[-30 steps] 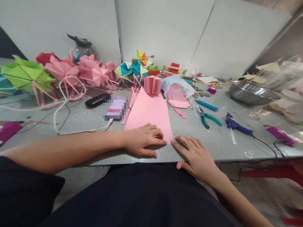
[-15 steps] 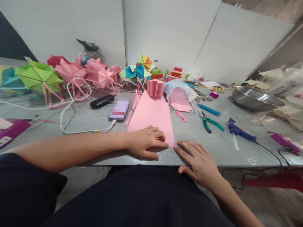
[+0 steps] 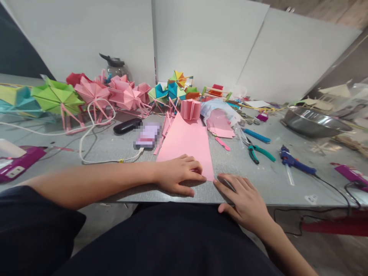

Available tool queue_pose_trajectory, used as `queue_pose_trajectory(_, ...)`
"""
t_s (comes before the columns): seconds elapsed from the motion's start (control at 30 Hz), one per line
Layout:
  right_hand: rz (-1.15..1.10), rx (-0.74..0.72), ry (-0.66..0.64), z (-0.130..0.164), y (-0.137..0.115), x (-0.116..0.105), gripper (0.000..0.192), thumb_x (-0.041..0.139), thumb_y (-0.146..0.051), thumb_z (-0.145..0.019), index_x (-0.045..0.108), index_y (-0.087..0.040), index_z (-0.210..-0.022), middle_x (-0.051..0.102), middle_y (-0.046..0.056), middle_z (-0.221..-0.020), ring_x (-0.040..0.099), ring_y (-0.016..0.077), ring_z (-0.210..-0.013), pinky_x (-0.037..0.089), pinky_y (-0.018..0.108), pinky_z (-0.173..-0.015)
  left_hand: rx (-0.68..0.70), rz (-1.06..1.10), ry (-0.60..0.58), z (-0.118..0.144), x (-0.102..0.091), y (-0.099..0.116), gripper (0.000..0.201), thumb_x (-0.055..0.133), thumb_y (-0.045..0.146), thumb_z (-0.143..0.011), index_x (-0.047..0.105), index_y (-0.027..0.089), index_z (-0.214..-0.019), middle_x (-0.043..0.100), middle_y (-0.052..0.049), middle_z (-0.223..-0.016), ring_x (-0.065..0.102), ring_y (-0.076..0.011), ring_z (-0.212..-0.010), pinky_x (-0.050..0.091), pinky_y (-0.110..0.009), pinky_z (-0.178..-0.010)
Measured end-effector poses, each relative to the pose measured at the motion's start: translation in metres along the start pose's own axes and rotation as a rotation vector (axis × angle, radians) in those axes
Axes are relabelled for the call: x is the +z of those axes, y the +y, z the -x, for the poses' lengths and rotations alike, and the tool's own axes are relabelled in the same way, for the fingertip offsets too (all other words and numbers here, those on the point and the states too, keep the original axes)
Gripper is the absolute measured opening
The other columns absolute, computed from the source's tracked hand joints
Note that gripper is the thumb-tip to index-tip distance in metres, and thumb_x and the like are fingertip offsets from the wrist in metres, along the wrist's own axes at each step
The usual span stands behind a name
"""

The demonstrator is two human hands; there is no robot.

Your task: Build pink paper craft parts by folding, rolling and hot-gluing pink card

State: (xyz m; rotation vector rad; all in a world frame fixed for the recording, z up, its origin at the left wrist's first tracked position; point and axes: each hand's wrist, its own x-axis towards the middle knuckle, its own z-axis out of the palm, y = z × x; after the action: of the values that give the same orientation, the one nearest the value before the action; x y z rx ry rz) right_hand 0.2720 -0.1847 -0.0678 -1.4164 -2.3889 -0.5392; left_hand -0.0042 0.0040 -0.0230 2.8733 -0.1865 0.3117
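A pink sheet of paper lies on the table in front of me, its near part covered by my left hand. My left hand rests on the sheet's near edge, fingers spread and lightly bent, thumb toward me. Just right of the sheet's near right corner, my right hand lies on the table edge with fingers stretched out; its index fingertip is at the corner. At the sheet's far end stands a folded pink paper piece. Left of the sheet lie thin pink strips.
Right of the sheet lie a pink cutter, green-handled pliers, a blue glue gun and a steel bowl. Leftward are a phone on a white cable, a black case and folded paper models.
The view has shifted slightly, so everything appears a little farther right and lower. Both hands keep nearly the same place relative to the pink sheet.
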Motion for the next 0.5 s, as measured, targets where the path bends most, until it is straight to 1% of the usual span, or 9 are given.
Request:
queue_pose_trajectory(0.13,0.001,0.011,-0.027,0.0003,-0.0014,0.0007,0.081,0.028,-0.074,-0.114,0.072,-0.017,-0.149,0.073,0.023,-0.144,0.067,0.0368,-0.125,0.058,0.052,-0.098,-0.011,0.005,-0.007,0.0002,-0.0002,-0.0003,0.055,0.071,0.056,-0.104,0.069,0.023,-0.148,0.07,-0.017,-0.137,0.065,-0.0348,-0.12,0.046,-0.049,-0.111)
queue_pose_trajectory(0.27,0.01,0.02,-0.04,-0.0002,-0.0029,0.0025,0.083,0.026,-0.076,-0.114,0.071,-0.017,-0.152,0.073,0.023,-0.144,0.067,0.0383,-0.126,0.058,0.054,-0.098,-0.03,0.026,-0.03,-0.0004,-0.0001,-0.0006,0.056,0.07,0.058,-0.104,0.069,0.024,-0.149,0.07,-0.018,-0.138,0.064,-0.0356,-0.122,0.045,-0.051,-0.113)
queue_pose_trajectory(0.4,0.027,0.006,-0.026,-0.0008,-0.0034,0.0038,0.085,0.027,-0.077,-0.112,0.071,-0.016,-0.15,0.072,0.023,-0.144,0.068,0.038,-0.126,0.057,0.052,-0.099,-0.055,0.035,-0.057,-0.0005,-0.0005,-0.0001,0.057,0.069,0.059,-0.105,0.068,0.025,-0.15,0.069,-0.017,-0.139,0.063,-0.0358,-0.125,0.043,-0.05,-0.115)
queue_pose_trajectory(0.5,0.007,0.018,-0.004,0.0,-0.0028,0.0038,0.08,0.028,-0.076,-0.113,0.073,-0.018,-0.147,0.073,0.021,-0.143,0.068,0.0356,-0.126,0.056,0.049,-0.1,-0.05,0.032,-0.054,0.0002,-0.0023,0.0011,0.057,0.069,0.059,-0.105,0.069,0.023,-0.149,0.069,-0.018,-0.138,0.063,-0.0356,-0.124,0.045,-0.05,-0.114)
